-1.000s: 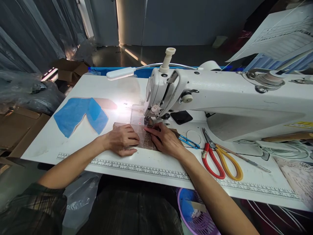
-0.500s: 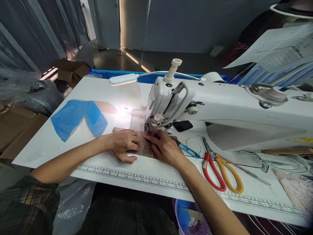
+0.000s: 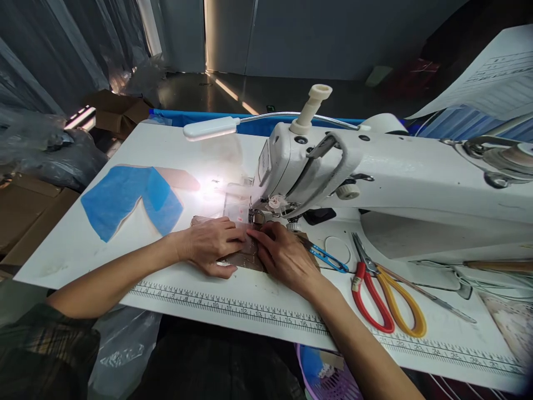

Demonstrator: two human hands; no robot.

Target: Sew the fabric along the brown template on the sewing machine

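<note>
A brown piece of fabric (image 3: 245, 260) lies under the presser foot (image 3: 257, 218) of a white sewing machine (image 3: 287, 161), with a translucent strip over part of it. My left hand (image 3: 212, 246) rests on the fabric, fingers bent over it and thumb spread apart toward the table edge. Just right of the foot, my right hand (image 3: 285, 255) has its fingers bunched on the same fabric, one fingertip reaching close to the foot. Its grip is partly hidden under the palm. The needle's tip cannot be made out.
Blue thread snips (image 3: 328, 259) and scissors with red and yellow handles (image 3: 387, 297) lie right of my right hand. Blue pieces (image 3: 133, 197) lie at left. A lamp (image 3: 210, 129) glares beside the foot. A ruler strip (image 3: 229, 305) follows the front edge; a purple basket (image 3: 303, 375) stands below.
The view has shifted slightly, so the machine and scissors sit further right in the picture. Both hands stay on the fabric beside the foot, almost unmoved against it.
</note>
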